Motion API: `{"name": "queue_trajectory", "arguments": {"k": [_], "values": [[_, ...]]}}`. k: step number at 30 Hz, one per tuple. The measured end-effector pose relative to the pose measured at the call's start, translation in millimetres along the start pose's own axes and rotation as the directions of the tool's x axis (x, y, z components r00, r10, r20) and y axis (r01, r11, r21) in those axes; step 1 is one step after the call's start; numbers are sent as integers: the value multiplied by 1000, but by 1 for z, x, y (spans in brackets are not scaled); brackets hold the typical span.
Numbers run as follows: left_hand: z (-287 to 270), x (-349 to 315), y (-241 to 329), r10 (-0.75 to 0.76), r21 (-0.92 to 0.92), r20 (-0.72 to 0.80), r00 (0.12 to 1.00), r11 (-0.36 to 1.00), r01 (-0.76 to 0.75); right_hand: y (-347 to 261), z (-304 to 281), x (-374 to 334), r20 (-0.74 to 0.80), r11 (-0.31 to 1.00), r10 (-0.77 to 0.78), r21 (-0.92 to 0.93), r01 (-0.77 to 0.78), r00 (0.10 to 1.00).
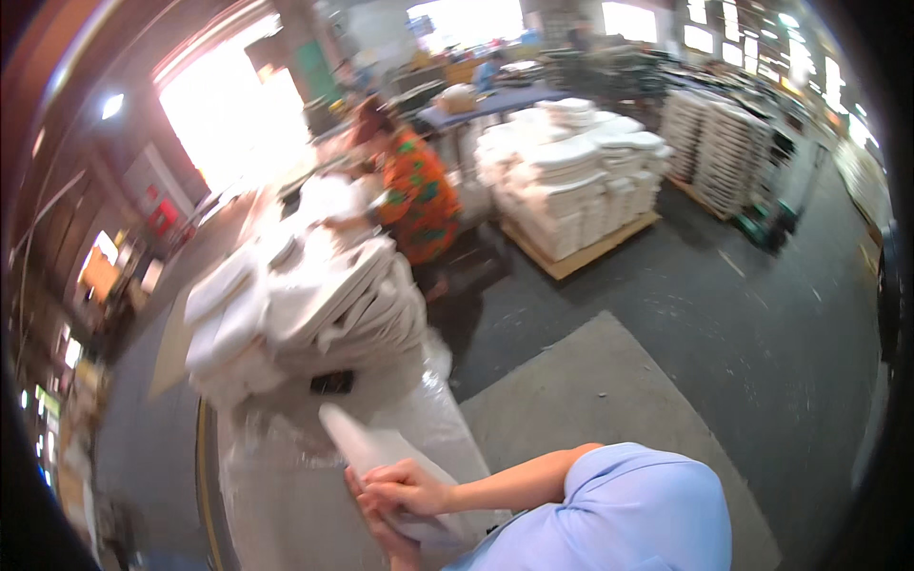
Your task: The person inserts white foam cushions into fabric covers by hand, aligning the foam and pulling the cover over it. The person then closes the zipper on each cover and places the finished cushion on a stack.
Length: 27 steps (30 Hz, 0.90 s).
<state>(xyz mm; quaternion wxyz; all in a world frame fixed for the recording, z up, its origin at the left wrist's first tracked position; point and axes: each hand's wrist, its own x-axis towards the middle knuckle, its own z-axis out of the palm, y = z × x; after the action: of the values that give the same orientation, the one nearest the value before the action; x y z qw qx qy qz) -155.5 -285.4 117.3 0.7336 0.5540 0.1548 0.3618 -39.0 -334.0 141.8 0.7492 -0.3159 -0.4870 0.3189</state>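
Note:
A flat white piece (357, 438) with a rounded far end, soft-looking and blurred, lies across my two hands above the near end of the table. My left hand (388, 535) grips its left edge from below, with part of the fingers hidden. Over it, my right hand (409, 487) presses with curled fingers on the same piece, close to the left hand's fingertips. The table (286, 485) is covered with clear plastic sheeting. Farther along it rises a heap of folded white cloth-like pieces (333, 295). A small black object (331, 383) sits at the heap's near foot.
A person in an orange patterned top (419, 200) bends over the heap's far side. Stacked white pieces (571, 171) stand on a pallet (547, 264) beyond. Farther right are more stacks (714, 152) and a green pallet truck (766, 224). A blue-topped table (495, 103) stands behind.

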Motion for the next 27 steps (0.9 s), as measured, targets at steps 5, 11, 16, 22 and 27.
{"name": "queue_trajectory", "arguments": {"k": [5,11,16,22,27], "values": [[-47,-44,-47,-193,-72,-67,979,980,188,37,-7,-55,-102,845,505,260,-467,857],[-45,-52,-47,-87,608,-169,982,774,174,88,-44,5,-227,888,359,381,-256,905],[-30,-39,-36,-39,804,-135,990,580,133,142,-76,115,-284,952,293,0,-306,913],[-11,-9,-25,-201,814,-201,959,511,277,217,-77,188,-96,780,602,-139,-609,793],[-33,52,-27,-247,796,-357,901,424,432,254,-76,176,13,778,626,-68,-624,779]]}}
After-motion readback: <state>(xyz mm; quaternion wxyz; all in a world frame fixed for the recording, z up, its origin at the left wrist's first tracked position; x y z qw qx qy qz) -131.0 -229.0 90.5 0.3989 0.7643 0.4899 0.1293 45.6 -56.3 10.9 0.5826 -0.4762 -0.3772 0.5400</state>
